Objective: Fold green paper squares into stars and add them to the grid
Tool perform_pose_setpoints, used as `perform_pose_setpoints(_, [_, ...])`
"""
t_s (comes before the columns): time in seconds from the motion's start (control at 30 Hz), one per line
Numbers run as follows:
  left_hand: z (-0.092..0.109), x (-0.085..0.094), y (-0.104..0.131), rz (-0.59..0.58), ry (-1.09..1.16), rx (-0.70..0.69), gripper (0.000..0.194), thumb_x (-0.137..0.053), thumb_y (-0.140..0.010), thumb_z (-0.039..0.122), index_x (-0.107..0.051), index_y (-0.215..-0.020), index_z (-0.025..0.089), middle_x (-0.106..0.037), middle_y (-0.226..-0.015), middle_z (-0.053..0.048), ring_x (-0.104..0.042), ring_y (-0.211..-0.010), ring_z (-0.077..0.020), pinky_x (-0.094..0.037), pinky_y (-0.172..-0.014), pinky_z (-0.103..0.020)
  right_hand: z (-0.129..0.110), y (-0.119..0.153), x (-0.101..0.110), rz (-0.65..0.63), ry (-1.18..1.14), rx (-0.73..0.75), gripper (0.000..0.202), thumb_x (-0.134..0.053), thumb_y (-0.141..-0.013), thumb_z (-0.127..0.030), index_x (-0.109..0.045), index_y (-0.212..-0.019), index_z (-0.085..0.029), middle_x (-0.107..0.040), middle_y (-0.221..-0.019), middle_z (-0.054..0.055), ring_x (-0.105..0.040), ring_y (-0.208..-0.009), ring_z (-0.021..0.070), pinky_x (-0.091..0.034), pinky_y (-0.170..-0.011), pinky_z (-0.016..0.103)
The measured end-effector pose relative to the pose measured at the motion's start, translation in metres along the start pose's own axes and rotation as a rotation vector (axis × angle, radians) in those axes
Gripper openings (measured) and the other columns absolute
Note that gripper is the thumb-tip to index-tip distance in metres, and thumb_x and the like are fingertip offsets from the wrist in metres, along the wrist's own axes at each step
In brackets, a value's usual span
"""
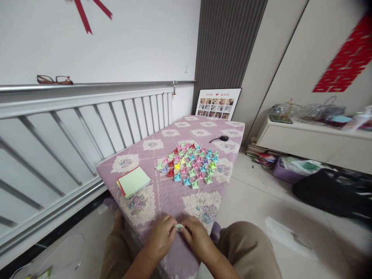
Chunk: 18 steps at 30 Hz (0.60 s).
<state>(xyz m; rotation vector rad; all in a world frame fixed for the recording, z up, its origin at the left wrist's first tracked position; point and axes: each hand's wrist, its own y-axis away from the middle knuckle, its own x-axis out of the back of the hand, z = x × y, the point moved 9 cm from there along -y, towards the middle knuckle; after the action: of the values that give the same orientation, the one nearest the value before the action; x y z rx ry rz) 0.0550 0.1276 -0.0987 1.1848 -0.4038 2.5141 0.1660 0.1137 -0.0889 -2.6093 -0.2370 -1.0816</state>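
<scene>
Between my two hands, low over the near end of the table, is a small folded piece of pale green paper (179,226). My left hand (162,234) pinches its left side, and my right hand (196,235) pinches its right side; the fingers cover much of it. Farther up the table several small folded paper pieces (192,166) stand in rows, in green, blue, pink, red and yellow. To the left lies a stack of coloured paper sheets (134,181), pale green on top with red and yellow edges showing.
A floral purple tablecloth (168,197) covers the table. A black tape measure (223,138) lies toward its far right, and a framed photo board (217,104) leans beyond. A white radiator (116,116) runs along the left, with glasses (55,80) on the rail above. A black bag (328,193) sits on the right.
</scene>
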Motion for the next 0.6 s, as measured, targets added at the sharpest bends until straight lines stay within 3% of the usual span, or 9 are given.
perform_pose_setpoints(0.2, [-0.015,-0.02,0.008,-0.269,0.161,0.185,0.016,-0.046,-0.082,0.019,-0.061,-0.083,0.015,-0.064,-0.077,0.0,-0.055,-0.069,-0.0125,-0.036,-0.06,-0.021,0.003,0.002,-0.012,-0.232,-0.116,-0.113,0.014,-0.051,-0.081,-0.018,-0.063,-0.074,-0.018,-0.064,-0.074,0.0,-0.058,-0.07,0.014,-0.04,-0.063,0.024])
perform_pose_setpoints(0.37, [-0.021,-0.018,0.006,-0.302,-0.005,0.205,0.019,-0.047,-0.082,0.023,-0.064,-0.082,0.016,-0.066,-0.079,-0.002,-0.055,-0.07,-0.014,-0.034,-0.06,-0.022,0.004,-0.003,-0.018,-0.193,0.003,-0.049,0.01,-0.057,-0.076,-0.013,-0.066,-0.079,-0.018,-0.066,-0.08,0.002,-0.058,-0.079,0.0156,-0.041,-0.073,0.026])
perform_pose_setpoints(0.6, [-0.027,-0.016,-0.003,-0.353,-0.118,0.182,0.013,-0.054,-0.079,0.023,-0.066,-0.083,0.018,-0.063,-0.083,-0.002,-0.054,-0.076,-0.0146,-0.037,-0.067,-0.023,0.004,-0.012,-0.024,-0.208,0.087,-0.005,0.01,-0.056,-0.079,-0.014,-0.063,-0.076,-0.019,-0.065,-0.078,0.002,-0.057,-0.077,0.0147,-0.04,-0.071,0.025])
